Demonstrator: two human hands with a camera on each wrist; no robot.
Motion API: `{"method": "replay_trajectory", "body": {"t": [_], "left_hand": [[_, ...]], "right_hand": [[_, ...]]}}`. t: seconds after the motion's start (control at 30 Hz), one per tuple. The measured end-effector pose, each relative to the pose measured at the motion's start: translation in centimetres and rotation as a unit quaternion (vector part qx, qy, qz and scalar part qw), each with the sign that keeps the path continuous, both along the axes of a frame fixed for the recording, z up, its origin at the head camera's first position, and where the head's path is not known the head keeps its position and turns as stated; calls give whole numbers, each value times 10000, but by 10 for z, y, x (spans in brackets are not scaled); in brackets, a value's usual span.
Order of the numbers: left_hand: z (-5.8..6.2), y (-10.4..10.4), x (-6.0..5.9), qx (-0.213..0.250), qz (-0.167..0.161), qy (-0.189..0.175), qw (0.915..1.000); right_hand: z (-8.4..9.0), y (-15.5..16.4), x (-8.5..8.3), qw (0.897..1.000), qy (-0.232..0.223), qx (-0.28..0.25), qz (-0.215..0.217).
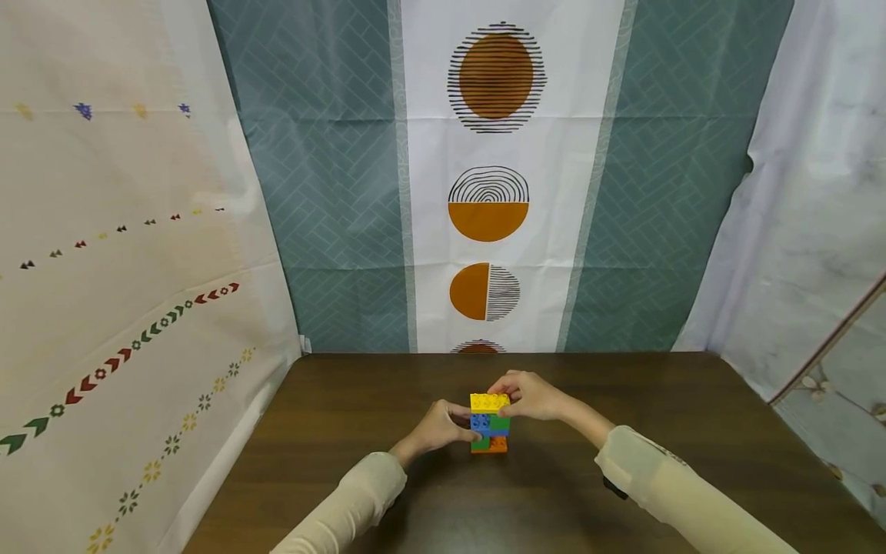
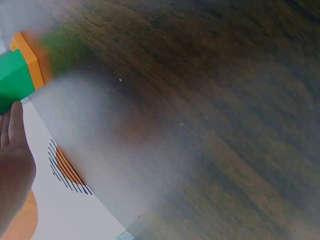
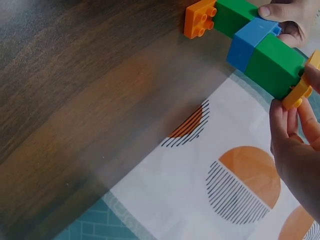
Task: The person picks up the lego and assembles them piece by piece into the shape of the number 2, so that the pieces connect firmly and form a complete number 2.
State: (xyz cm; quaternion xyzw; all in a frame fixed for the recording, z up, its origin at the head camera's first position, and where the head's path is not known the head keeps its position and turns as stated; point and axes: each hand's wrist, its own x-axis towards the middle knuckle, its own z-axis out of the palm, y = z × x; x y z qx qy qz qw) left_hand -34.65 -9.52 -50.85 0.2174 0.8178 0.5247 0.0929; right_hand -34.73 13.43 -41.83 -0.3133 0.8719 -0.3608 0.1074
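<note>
On the dark wooden table (image 1: 346, 431), your block tower (image 1: 489, 424) stands near the middle, orange at the base, yellow on top. Your left hand (image 1: 438, 428) curls around its lower blocks; your right hand (image 1: 531, 395) pinches the yellow brick (image 1: 489, 402). Press off-centre and the tower could tip or the top brick pop loose

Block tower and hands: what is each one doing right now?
Block tower: upright on the table, held on both sides.
Yellow block: on top of the tower.
Left hand: holds the tower's lower part.
Right hand: pinches the yellow block.
</note>
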Motion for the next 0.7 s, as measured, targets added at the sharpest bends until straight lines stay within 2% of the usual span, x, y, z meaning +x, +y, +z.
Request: {"method": "replay_trajectory", "body": {"t": [0.23,0.53,0.7], "left_hand": [[-1,0,-1,-4,17,-9,10000],[-1,0,-1,97,100,6,9999],[-4,-1,0,105,29,48,9999]], "right_hand": [[0,0,1,10000,-18,37,27],[1,-3,2,9996,212,71,147],[-2,-3,4,9995,318,-7,85]]}}
